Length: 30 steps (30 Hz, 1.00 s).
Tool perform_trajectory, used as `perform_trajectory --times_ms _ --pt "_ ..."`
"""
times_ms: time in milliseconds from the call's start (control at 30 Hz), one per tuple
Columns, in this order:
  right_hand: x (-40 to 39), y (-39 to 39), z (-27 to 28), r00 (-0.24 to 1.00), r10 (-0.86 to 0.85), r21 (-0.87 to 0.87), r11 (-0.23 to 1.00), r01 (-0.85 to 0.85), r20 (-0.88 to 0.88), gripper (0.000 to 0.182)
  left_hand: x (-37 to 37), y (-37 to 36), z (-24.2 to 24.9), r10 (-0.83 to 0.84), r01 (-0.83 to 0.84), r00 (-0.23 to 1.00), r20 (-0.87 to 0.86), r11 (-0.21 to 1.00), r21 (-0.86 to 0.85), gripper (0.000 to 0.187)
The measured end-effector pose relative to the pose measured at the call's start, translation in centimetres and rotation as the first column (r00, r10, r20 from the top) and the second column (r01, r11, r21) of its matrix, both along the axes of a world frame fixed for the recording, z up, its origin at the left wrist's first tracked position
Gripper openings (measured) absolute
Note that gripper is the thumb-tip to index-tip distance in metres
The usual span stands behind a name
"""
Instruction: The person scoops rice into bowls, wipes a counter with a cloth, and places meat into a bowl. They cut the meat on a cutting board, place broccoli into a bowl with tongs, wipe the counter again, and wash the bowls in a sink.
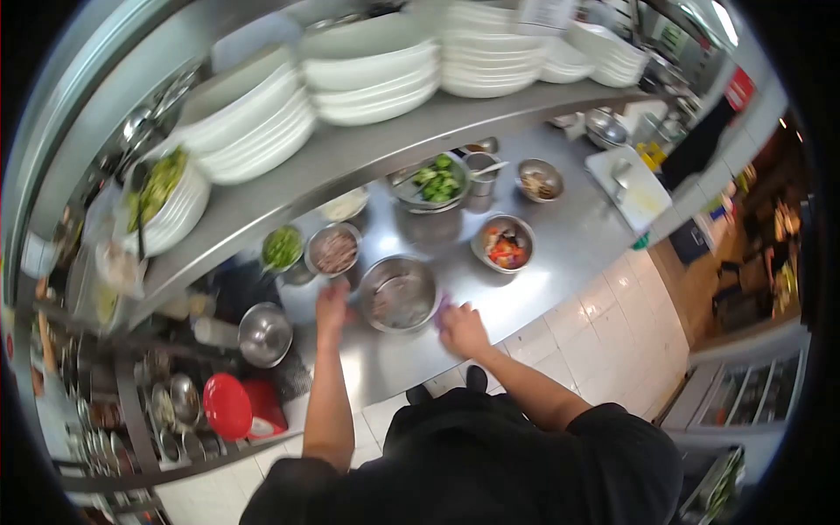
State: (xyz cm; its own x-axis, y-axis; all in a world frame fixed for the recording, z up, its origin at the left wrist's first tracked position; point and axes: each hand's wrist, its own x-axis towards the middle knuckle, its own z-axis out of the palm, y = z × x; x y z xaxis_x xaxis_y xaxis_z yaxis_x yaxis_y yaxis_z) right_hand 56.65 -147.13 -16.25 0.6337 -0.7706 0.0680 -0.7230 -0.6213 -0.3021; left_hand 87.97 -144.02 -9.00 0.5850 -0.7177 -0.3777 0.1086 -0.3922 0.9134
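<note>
A wide steel mixing bowl stands on the counter between my hands, with a little pale, pinkish food visible inside. My left hand is just left of its rim, below a small bowl of chopped pinkish meat. Blur hides the left fingers. At the mixing bowl's right side, my right hand has its fingers curled by the rim around a small purple thing, too blurred to name. Chopped green vegetable fills a small bowl at the left; mixed red, orange and dark pieces lie in a bowl at the right.
Behind stand a bowl of broccoli, a steel container with a spoon and a bowl of brownish pieces. A shelf with stacked white dishes overhangs the counter. A white tray lies right; a red-lidded container stands lower left.
</note>
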Motion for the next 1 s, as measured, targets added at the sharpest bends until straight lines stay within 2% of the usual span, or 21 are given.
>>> perform_trajectory --times_ms 67,100,133,167,200,233,267,300,333,400,467,533,600,633,700,733,800,833,867,933,1000 --pt "-3.5 1.7 0.9 0.954 0.275 -0.095 0.960 -0.264 0.119 0.035 -5.1 1.8 -0.3 -0.084 0.091 0.987 0.138 0.995 -0.042 0.028" --pt "-6.1 0.7 -0.1 0.956 0.273 -0.027 0.962 -0.272 0.108 0.033 -5.3 2.3 -1.8 -0.122 0.128 0.983 0.134 0.991 -0.042 0.028" --pt "-9.3 -0.9 -1.2 0.952 0.288 0.048 0.955 -0.294 0.101 0.032 -4.3 2.7 -3.9 -0.103 0.129 0.965 0.243 0.987 -0.097 0.021" --pt "-13.0 -2.6 -0.9 0.940 0.206 0.005 0.976 -0.216 0.270 0.028 -3.9 3.0 -5.5 -0.057 0.116 0.935 0.349 0.982 -0.151 0.015" --pt "-17.3 -4.5 -4.0 0.992 -0.107 -0.132 0.985 0.114 0.060 0.024 -4.5 3.0 -6.1 -0.033 0.085 0.937 0.348 0.987 -0.136 0.015" --pt "-20.5 -6.8 -4.3 0.890 -0.442 -0.130 0.881 0.455 0.116 0.021 -4.7 3.2 -6.2 -0.045 0.070 0.972 0.230 0.992 -0.101 0.013" --pt "-23.2 -9.1 -1.9 0.793 -0.607 0.097 0.794 0.600 0.061 0.022 -4.0 5.0 -5.8 -0.018 0.025 0.993 0.117 0.998 -0.064 0.012" --pt "-22.9 -9.6 4.0 0.774 -0.564 0.187 0.826 0.532 0.290 0.026 -4.3 6.4 -5.2 0.034 -0.031 0.988 0.148 0.999 -0.019 0.015" --pt "-25.7 -12.6 -0.6 0.755 -0.642 -0.201 0.729 0.655 0.133 0.029 -5.0 6.6 -5.0 0.064 -0.066 0.984 0.166 0.998 0.008 0.018" --pt "-25.4 -13.8 1.2 0.796 -0.605 -0.285 0.766 0.577 -0.014 0.032 -5.3 7.4 -7.1 0.111 -0.113 0.987 0.118 0.994 0.006 0.017" --pt "-25.2 -14.8 1.9 0.971 -0.232 -0.103 0.966 0.236 0.049 0.027 -7.2 6.8 -6.3 0.127 -0.127 0.990 0.067 0.992 -0.007 0.016" --pt "-26.4 -16.6 0.9 0.978 -0.207 -0.065 0.976 0.210 0.038 0.030 -11.2 6.6 -2.2 0.186 -0.187 0.981 -0.058 0.982 -0.022 0.016" --pt "-27.5 -18.3 2.2 0.890 -0.422 -0.183 0.874 0.449 0.172 0.030 -13.0 7.1 -3.5 0.130 -0.148 0.975 -0.178 0.985 -0.092 0.023" --pt "-27.6 -18.5 3.4 0.900 -0.396 -0.183 0.886 0.427 0.184 0.030 -14.5 7.3 -1.9 0.122 -0.139 0.971 -0.204 0.988 -0.068 0.024" --pt "-26.6 -18.4 6.2 0.883 -0.467 -0.469 0.772 0.429 0.041 0.030 -16.7 8.1 0.1 0.147 -0.163 0.964 -0.223 0.985 -0.052 0.025" --pt "-25.8 -18.6 7.4 0.871 -0.490 -0.558 0.721 0.410 0.007 0.030 -17.4 8.6 0.1 0.236 -0.240 0.965 -0.116 0.971 -0.018 0.025" --pt "-24.3 -18.6 9.0 0.955 -0.209 -0.200 0.947 0.251 0.208 0.025 -18.8 10.3 -0.9 0.335 -0.335 0.942 -0.007 0.942 0.011 0.027" --pt "-23.0 -17.7 9.8 0.945 -0.193 0.072 0.981 0.180 0.263 0.021 -18.8 11.6 -2.4 0.322 -0.340 0.931 0.173 0.937 0.082 0.030" --pt "-21.5 -16.6 10.5 0.928 -0.194 0.332 0.940 0.083 0.317 0.017 -18.9 13.0 -3.3 0.284 -0.352 0.894 0.347 0.924 0.151 0.033" --pt "-19.7 -14.1 10.5 0.940 0.059 0.450 0.867 -0.215 0.335 0.011 -20.0 16.1 -2.6 0.089 -0.138 0.980 0.177 0.948 0.287 0.031" --pt "-18.4 -11.0 9.2 0.907 0.246 0.479 0.785 -0.393 0.342 0.011 -19.6 21.6 -6.2 -0.038 0.080 0.940 -0.338 0.991 0.111 0.036"
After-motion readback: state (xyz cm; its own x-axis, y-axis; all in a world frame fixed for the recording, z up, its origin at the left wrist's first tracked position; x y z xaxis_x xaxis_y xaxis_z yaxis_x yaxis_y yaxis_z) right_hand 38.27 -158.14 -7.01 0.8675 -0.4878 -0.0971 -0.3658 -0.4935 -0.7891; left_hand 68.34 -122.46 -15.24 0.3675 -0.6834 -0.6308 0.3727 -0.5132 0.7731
